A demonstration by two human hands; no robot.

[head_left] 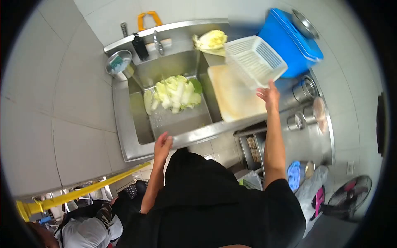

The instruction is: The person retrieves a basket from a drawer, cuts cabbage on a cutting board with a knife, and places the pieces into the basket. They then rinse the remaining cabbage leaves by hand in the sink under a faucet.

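My right hand (269, 96) grips the near rim of a white plastic basket (253, 62), which is tilted and blurred over the cutting board (231, 97). Nothing shows inside the basket. My left hand (163, 144) hangs by the front edge of the metal sink (132, 153), holding nothing, with its fingers loosely apart. Loose cabbage leaves (175, 94), pale green and white, lie in the sink basin. Behind the board rests a piece of cabbage (211, 40).
At the sink's back stand a faucet (158, 43) and a black bottle (140, 46). A metal pot (118, 62) occupies the left corner. A blue bin (285, 43) and several metal containers (304, 89) line the right. Another person (89, 231) is at lower left, beyond a yellow bar (82, 192).
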